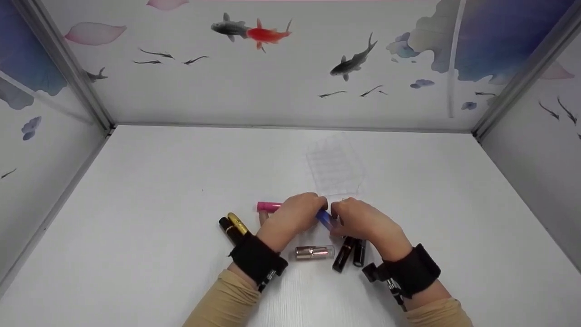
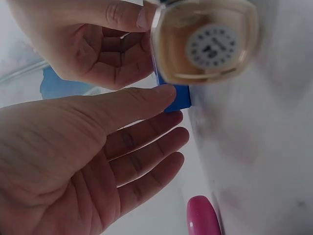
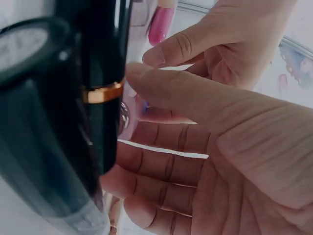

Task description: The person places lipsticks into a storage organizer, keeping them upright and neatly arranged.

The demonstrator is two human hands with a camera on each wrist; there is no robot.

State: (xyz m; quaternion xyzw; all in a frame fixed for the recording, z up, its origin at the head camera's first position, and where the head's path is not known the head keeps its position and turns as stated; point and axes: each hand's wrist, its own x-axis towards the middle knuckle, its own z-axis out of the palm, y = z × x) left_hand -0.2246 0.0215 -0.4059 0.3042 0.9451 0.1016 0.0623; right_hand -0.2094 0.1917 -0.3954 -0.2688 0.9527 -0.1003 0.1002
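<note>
Just below the centre of the head view, a person's left hand [image 1: 295, 215] and right hand [image 1: 358, 220] meet over a small blue tube [image 1: 325, 219], each pinching one end between thumb and fingertips. The tube looks light, rigid and smooth-sided, likely to slip unless held near its ends, as here. Around it on the white table [image 1: 136, 218] lie a pink tube [image 1: 268, 206], a gold-and-black tube [image 1: 233, 226], a rose-gold lipstick [image 1: 313, 252] and two dark tubes [image 1: 352, 253]. A clear plastic organiser [image 1: 335, 168] sits just above the hands.
</note>
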